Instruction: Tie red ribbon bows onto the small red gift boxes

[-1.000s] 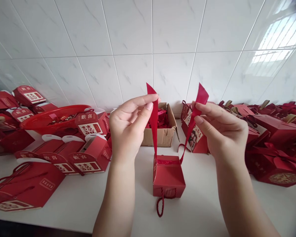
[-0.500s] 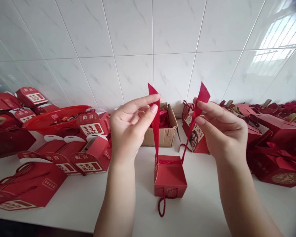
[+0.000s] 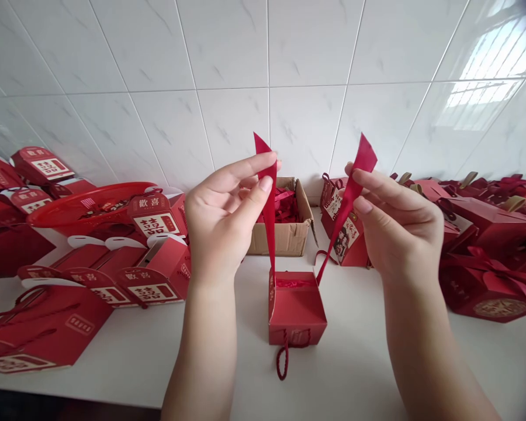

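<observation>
Between my forearms, a small red gift box (image 3: 297,307) stands on the white table, a twisted cord handle (image 3: 282,361) hanging from its near side. A dark red ribbon (image 3: 270,225) rises from the box in two lengths. My left hand (image 3: 228,210) pinches one length near its slanted tip, between thumb and fingers. The other length is pinched the same way in my right hand (image 3: 397,219), its pointed end sticking up above the fingers. Both hands are held above the box, well apart. More red ribbon shows along the back of the box.
Behind the box stands an open cardboard box (image 3: 278,238) with red pieces inside. On the left are several red boxes (image 3: 155,286) with white labels and a red basin (image 3: 87,210). Ribbon-tied red boxes (image 3: 495,289) crowd the right side. A tiled wall (image 3: 307,47) closes the back.
My hands have drawn slightly farther apart, spreading the two ribbon lengths. The whole view has shifted a little, so the boxes on the table sit slightly more to the left.
</observation>
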Motion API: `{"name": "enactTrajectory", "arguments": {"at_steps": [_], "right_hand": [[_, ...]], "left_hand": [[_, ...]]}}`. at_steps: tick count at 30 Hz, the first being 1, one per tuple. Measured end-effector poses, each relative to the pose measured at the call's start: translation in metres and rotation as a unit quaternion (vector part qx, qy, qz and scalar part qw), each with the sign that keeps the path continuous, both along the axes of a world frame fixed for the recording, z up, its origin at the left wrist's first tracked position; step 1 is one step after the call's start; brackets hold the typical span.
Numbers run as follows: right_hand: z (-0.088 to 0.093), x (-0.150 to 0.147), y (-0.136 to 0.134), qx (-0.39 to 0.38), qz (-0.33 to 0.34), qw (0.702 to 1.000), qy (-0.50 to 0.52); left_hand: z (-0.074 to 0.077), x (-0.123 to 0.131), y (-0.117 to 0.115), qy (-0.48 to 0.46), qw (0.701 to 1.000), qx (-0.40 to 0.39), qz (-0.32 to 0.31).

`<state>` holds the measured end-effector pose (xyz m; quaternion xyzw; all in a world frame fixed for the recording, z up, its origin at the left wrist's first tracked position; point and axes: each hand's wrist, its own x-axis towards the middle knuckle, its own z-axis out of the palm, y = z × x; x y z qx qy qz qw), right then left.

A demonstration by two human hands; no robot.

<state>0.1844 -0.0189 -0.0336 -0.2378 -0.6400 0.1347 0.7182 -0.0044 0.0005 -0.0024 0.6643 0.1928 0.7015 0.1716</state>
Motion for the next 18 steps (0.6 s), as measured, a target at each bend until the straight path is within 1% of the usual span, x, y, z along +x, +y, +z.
{"name": "enactTrajectory", "arguments": {"at_steps": [6, 11, 18], "right_hand": [[0.0006, 0.0026, 0.0004, 0.006, -0.017, 1.0, -0.005], [0.0021, 0.0058, 0.0003, 0.014, 0.001, 1.0, 0.013], [0.0027, 0.0089, 0.001, 0.02, -0.024, 0.999, 0.01]], "left_hand": [[0.0015, 0.001, -0.0005, -0.019, 1.0, 0.013, -0.02], [0.0017, 0.0004, 0.0008, -0.008, 1.0, 0.015, -0.004], [0.0018, 0.0003, 0.0012, 0.001, 1.0, 0.008, -0.012]]}}
